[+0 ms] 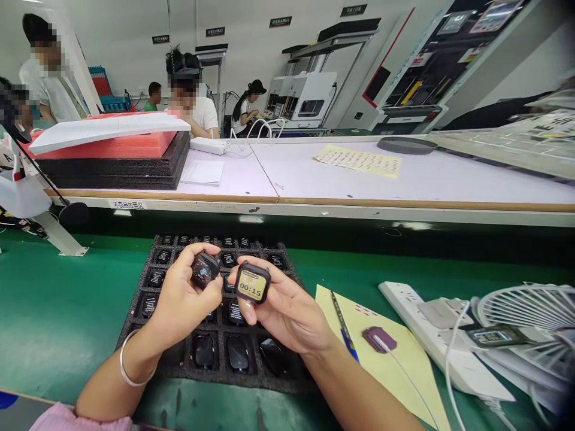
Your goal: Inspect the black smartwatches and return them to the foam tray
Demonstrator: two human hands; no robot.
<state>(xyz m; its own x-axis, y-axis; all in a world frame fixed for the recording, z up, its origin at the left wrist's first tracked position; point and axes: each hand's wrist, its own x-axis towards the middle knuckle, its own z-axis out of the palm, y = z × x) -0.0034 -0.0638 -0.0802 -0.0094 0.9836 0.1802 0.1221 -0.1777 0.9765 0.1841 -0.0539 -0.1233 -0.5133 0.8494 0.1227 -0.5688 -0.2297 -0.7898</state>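
In my left hand is a dark smartwatch body without a strap, pinched between thumb and fingers, its screen lit with a small blue mark. My right hand grips a second smartwatch body, whose yellowish screen reads 00:15. Both are held up close together above a black foam tray. Square pockets in the tray hold several more watch bodies, such as a dark one near its front edge. My hands and forearms cover part of the tray.
Right of the tray lie a yellow sheet, a pen and a purple charging puck with a white cable. Farther right are a power strip and a white fan. Foam sheets are stacked on the raised shelf. Several people sit or stand beyond.
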